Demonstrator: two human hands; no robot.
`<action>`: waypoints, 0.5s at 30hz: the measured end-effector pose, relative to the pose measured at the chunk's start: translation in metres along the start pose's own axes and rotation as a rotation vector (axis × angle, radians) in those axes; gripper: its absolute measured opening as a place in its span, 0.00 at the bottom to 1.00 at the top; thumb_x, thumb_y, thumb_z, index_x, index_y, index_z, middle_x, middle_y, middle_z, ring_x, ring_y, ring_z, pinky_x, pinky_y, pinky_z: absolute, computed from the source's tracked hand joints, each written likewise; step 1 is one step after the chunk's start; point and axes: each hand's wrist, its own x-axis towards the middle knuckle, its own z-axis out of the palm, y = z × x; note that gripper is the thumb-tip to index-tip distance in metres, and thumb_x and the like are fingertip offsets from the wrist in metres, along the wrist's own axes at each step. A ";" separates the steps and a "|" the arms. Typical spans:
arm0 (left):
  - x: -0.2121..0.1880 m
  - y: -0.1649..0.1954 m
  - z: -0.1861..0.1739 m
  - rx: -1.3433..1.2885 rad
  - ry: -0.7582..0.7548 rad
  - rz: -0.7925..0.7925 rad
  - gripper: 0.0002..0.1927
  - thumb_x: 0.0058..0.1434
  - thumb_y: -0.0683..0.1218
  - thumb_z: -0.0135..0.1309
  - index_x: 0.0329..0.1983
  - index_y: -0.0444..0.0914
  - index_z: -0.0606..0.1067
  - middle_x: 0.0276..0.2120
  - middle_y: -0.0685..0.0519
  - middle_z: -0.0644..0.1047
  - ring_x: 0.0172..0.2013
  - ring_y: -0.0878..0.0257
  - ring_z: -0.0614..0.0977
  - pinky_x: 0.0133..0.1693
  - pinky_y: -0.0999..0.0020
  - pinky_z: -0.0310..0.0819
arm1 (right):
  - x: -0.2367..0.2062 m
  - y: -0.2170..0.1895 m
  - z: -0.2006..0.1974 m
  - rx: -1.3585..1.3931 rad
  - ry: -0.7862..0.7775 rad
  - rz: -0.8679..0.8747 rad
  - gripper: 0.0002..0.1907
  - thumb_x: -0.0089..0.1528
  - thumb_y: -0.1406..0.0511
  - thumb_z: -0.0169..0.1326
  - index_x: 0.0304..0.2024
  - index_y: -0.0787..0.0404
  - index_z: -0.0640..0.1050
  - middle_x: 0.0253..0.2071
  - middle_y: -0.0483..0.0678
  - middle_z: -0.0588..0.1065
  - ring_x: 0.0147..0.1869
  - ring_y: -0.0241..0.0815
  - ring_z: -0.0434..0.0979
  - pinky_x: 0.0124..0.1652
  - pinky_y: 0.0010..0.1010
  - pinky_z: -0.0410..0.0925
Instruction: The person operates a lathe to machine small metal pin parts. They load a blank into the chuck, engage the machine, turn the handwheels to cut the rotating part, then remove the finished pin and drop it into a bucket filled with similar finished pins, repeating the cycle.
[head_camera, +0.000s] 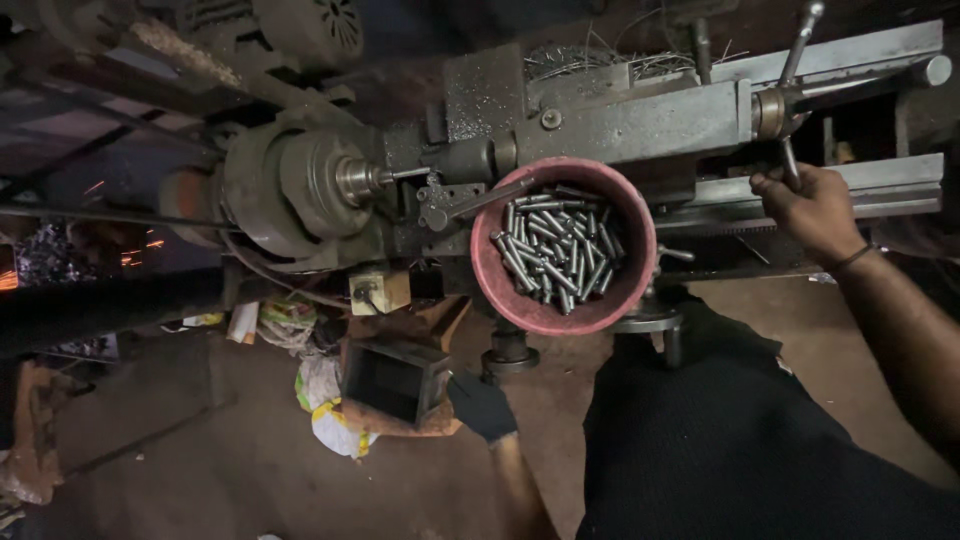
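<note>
A grimy metal lathe (620, 130) runs across the top of the head view. Its chuck (350, 180) at the left holds a thin metal rod. My right hand (815, 210) grips one spoke of the lathe's handwheel lever (790, 95) at the right. My left hand (482, 405), in a dark glove, hangs low beside a rusty box-like part (395, 385) under the machine; I cannot tell whether it holds anything. A red round bowl (495, 285) sits on the lathe in front of me, filled with several short metal pins (555, 250).
Metal swarf (590, 60) lies behind the lathe. Crumpled wrappers and bags (320, 400) lie on the dirt floor at the lower left. A belt and pulley (190, 205) stand left of the chuck. My dark trousers (720, 440) fill the lower right.
</note>
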 end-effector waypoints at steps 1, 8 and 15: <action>-0.006 0.006 -0.005 0.048 0.021 0.008 0.22 0.63 0.53 0.55 0.51 0.30 0.74 0.46 0.35 0.77 0.45 0.37 0.79 0.44 0.46 0.75 | 0.000 0.001 0.000 0.002 0.005 -0.030 0.13 0.69 0.59 0.58 0.37 0.63 0.78 0.26 0.40 0.70 0.30 0.30 0.66 0.30 0.28 0.61; -0.007 0.015 -0.010 -0.279 -0.162 -0.463 0.12 0.73 0.46 0.46 0.50 0.34 0.76 0.46 0.40 0.78 0.45 0.39 0.79 0.43 0.47 0.74 | -0.007 -0.006 -0.003 -0.116 0.002 -0.033 0.17 0.69 0.57 0.58 0.37 0.65 0.79 0.25 0.44 0.72 0.29 0.34 0.69 0.30 0.31 0.63; -0.022 0.051 0.005 -0.377 -0.336 -0.432 0.17 0.73 0.48 0.46 0.55 0.32 0.74 0.53 0.38 0.76 0.52 0.40 0.78 0.51 0.48 0.72 | -0.006 0.003 -0.004 -0.332 0.107 -0.261 0.26 0.76 0.53 0.56 0.32 0.66 0.78 0.20 0.50 0.71 0.26 0.40 0.71 0.31 0.35 0.64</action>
